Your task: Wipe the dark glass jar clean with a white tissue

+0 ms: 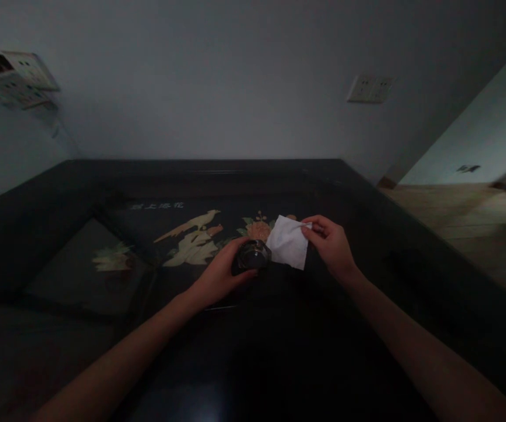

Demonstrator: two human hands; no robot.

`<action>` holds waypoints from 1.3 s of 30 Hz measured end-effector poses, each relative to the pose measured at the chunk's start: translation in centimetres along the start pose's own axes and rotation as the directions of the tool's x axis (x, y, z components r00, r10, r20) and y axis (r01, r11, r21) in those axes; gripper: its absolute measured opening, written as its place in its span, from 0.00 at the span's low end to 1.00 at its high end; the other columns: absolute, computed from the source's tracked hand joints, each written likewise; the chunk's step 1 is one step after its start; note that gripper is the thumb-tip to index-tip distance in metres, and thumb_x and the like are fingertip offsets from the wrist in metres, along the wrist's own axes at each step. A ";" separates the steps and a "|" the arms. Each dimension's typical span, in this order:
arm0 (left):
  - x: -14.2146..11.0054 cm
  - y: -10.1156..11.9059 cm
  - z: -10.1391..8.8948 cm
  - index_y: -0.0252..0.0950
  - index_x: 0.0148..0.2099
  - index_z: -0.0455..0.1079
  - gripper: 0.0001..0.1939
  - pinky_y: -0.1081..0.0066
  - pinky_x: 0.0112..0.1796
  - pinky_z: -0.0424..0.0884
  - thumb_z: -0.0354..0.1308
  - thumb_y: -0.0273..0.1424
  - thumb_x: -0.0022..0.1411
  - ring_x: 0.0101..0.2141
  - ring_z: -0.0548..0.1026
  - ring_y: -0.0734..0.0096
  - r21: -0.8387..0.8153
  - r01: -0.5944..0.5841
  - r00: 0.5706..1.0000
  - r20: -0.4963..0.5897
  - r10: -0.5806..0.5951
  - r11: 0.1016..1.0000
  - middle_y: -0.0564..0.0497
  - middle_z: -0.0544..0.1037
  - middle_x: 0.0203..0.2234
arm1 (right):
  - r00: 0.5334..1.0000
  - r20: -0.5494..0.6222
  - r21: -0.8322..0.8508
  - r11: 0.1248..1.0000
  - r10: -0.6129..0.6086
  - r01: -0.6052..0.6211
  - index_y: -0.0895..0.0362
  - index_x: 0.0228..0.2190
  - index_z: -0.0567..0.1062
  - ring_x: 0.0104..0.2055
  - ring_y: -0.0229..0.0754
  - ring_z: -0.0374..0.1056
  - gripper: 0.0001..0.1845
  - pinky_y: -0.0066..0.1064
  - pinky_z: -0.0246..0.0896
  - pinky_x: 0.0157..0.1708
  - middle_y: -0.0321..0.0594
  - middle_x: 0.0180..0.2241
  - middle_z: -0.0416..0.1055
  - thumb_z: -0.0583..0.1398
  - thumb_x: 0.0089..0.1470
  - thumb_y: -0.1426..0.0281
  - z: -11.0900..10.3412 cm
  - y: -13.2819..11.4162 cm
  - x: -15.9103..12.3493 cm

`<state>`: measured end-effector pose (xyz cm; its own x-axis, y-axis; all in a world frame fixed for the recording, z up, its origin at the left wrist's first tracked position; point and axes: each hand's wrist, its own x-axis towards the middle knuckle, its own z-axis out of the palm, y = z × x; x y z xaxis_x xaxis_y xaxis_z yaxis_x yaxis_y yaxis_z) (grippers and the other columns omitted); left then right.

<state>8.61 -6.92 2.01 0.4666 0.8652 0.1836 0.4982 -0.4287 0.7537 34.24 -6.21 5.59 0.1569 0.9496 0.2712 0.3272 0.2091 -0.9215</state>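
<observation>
My left hand [223, 271] is wrapped round a dark, round, glassy object [254, 255], perhaps a glass or an ashtray; the dim light hides its exact kind. Between the thumb and fingers of my right hand [330, 241] is a white paper tissue [289, 241], pinched at its upper right corner. The tissue hangs partly spread out, its left edge close beside the glassy object; whether they touch I cannot tell. Both hands are over the dark glossy table [253, 346], near its inlaid picture of a bird [198, 221] and a pink flower [258, 228].
A pale wall [218, 82] rises behind the table's far edge. It carries a socket plate [371, 89] on the right and more sockets [28, 70] at the left. Wooden floor [446, 217] shows beyond the table's right edge. The tabletop reflects light.
</observation>
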 end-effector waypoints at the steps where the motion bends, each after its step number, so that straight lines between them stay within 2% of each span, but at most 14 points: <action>1: -0.1 -0.2 0.3 0.41 0.62 0.55 0.34 0.55 0.57 0.61 0.62 0.37 0.56 0.57 0.65 0.56 0.001 -0.013 1.000 0.010 0.013 1.000 0.43 0.66 0.58 | 1.000 -0.013 -0.002 1.000 -0.011 0.011 0.59 0.30 0.74 0.24 0.36 0.63 0.10 0.27 0.55 0.24 0.34 0.22 0.67 0.62 0.46 0.65 -0.1 0.0 0.1; 8: -0.1 0.0 0.6 0.41 0.61 0.56 0.29 0.56 0.57 0.62 0.59 0.37 0.59 0.57 0.66 0.58 -0.008 -0.023 0.999 -0.032 0.023 1.000 0.44 0.67 0.57 | 0.997 -0.060 0.010 0.999 -0.051 0.051 0.57 0.30 0.74 0.21 0.33 0.58 0.08 0.26 0.52 0.21 0.31 0.20 0.63 0.62 0.47 0.66 -1.3 -1.8 0.1; 12: -0.2 1.7 -0.4 0.40 0.60 0.59 0.26 0.54 0.60 0.57 0.56 0.38 0.60 0.59 0.63 0.57 -0.047 -0.036 0.991 -0.129 0.030 0.998 0.44 0.66 0.58 | 0.997 0.079 0.111 0.994 -0.024 0.015 0.56 0.31 0.75 0.24 0.34 0.61 0.07 0.26 0.56 0.23 0.33 0.22 0.66 0.62 0.48 0.66 -1.0 -4.0 -1.2; 14: -0.3 2.6 -0.8 0.41 0.59 0.60 0.26 0.55 0.59 0.58 0.57 0.38 0.59 0.59 0.63 0.57 -0.186 -0.027 0.992 -0.127 0.003 0.982 0.45 0.66 0.59 | 0.985 0.171 0.144 0.989 -0.011 -0.014 0.55 0.31 0.74 0.25 0.35 0.63 0.08 0.27 0.59 0.24 0.34 0.23 0.68 0.63 0.48 0.65 -0.4 -4.7 -1.9; 16: -0.5 3.3 -0.9 0.41 0.59 0.60 0.28 0.56 0.56 0.64 0.59 0.39 0.57 0.57 0.66 0.56 -0.404 0.030 0.997 -0.049 -0.054 0.914 0.45 0.68 0.57 | 0.974 0.227 0.158 0.987 -0.012 -0.024 0.55 0.31 0.74 0.25 0.35 0.64 0.08 0.27 0.60 0.24 0.33 0.23 0.68 0.62 0.49 0.64 0.2 -4.8 -2.4; 18: -0.8 3.7 -0.8 0.40 0.56 0.63 0.29 0.58 0.48 0.72 0.62 0.38 0.53 0.50 0.73 0.55 -0.571 0.159 0.987 0.084 -0.135 0.805 0.46 0.74 0.51 | 0.966 0.257 0.157 0.987 -0.019 -0.023 0.55 0.32 0.74 0.24 0.35 0.64 0.08 0.27 0.61 0.24 0.33 0.23 0.68 0.62 0.50 0.65 0.9 -4.4 -2.8; 21: -1.0 3.8 -0.7 0.39 0.53 0.66 0.27 0.61 0.38 0.76 0.64 0.37 0.50 0.40 0.78 0.56 -0.658 0.362 0.931 0.216 -0.295 0.660 0.47 0.80 0.41 | 0.955 0.294 0.091 0.996 -0.031 0.004 0.56 0.34 0.74 0.27 0.36 0.67 0.08 0.28 0.62 0.26 0.35 0.26 0.72 0.61 0.51 0.66 1.9 -3.3 -3.1; 24: -1.0 4.2 -1.1 0.37 0.50 0.69 0.23 0.66 0.33 0.75 0.63 0.36 0.51 0.36 0.79 0.59 -0.690 0.447 0.877 0.213 -0.431 0.569 0.48 0.81 0.37 | 0.943 0.330 -0.014 0.999 -0.037 0.045 0.57 0.37 0.75 0.32 0.39 0.71 0.09 0.30 0.64 0.32 0.38 0.31 0.75 0.60 0.53 0.67 2.5 -2.2 -3.3; 27: -0.8 4.9 -2.3 0.34 0.50 0.69 0.21 0.68 0.31 0.75 0.61 0.35 0.54 0.35 0.79 0.61 -0.692 0.477 0.837 0.169 -0.521 0.542 0.45 0.81 0.35 | 0.950 0.307 -0.035 0.997 -0.053 0.066 0.56 0.42 0.74 0.36 0.41 0.72 0.14 0.33 0.66 0.35 0.40 0.35 0.76 0.60 0.54 0.65 2.6 -1.1 -3.2; 30: -0.6 5.2 -3.9 0.32 0.49 0.69 0.20 0.69 0.32 0.75 0.61 0.33 0.55 0.35 0.79 0.62 -0.704 0.422 0.821 0.029 -0.570 0.571 0.43 0.80 0.36 | 0.967 0.246 -0.077 0.993 -0.072 0.094 0.55 0.45 0.72 0.39 0.43 0.72 0.16 0.35 0.67 0.38 0.43 0.38 0.75 0.60 0.55 0.63 2.6 0.5 -2.9; 32: -0.5 4.8 -4.9 0.32 0.49 0.69 0.20 0.68 0.32 0.75 0.60 0.35 0.55 0.34 0.78 0.62 -0.662 0.363 0.833 -0.086 -0.547 0.656 0.42 0.80 0.37 | 0.965 0.246 -0.145 0.981 -0.087 0.126 0.55 0.46 0.71 0.42 0.46 0.71 0.19 0.39 0.67 0.40 0.45 0.40 0.74 0.61 0.54 0.61 2.6 1.7 -3.0; 34: -0.4 3.9 -5.5 0.32 0.49 0.69 0.21 0.65 0.35 0.75 0.60 0.38 0.55 0.35 0.78 0.61 -0.519 0.308 0.860 -0.206 -0.466 0.798 0.43 0.80 0.38 | 0.951 0.282 -0.207 0.960 -0.125 0.187 0.55 0.48 0.70 0.48 0.49 0.68 0.24 0.44 0.64 0.47 0.48 0.46 0.72 0.63 0.52 0.58 2.7 2.7 -3.2; 36: -0.4 2.9 -5.6 0.33 0.48 0.69 0.21 0.61 0.39 0.74 0.59 0.39 0.54 0.38 0.77 0.58 -0.281 0.256 0.903 -0.272 -0.333 0.925 0.44 0.79 0.39 | 0.928 0.345 -0.245 0.940 -0.142 0.235 0.55 0.52 0.68 0.53 0.52 0.65 0.31 0.49 0.60 0.53 0.49 0.51 0.69 0.65 0.48 0.56 3.0 3.3 -3.5; 39: -0.3 1.5 -4.6 0.33 0.48 0.69 0.19 0.56 0.44 0.71 0.55 0.37 0.56 0.41 0.76 0.57 -0.052 0.220 0.945 -0.237 -0.226 0.974 0.44 0.78 0.41 | 0.896 0.421 -0.264 0.926 -0.142 0.270 0.55 0.57 0.63 0.58 0.56 0.61 0.43 0.53 0.54 0.57 0.52 0.56 0.65 0.67 0.43 0.53 3.6 3.3 -3.7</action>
<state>5.85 -6.62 6.01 0.1551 0.9761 0.1523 0.5501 -0.2134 0.8074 31.33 -8.20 0.56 -0.2983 0.9194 0.2563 0.5910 0.3888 -0.7068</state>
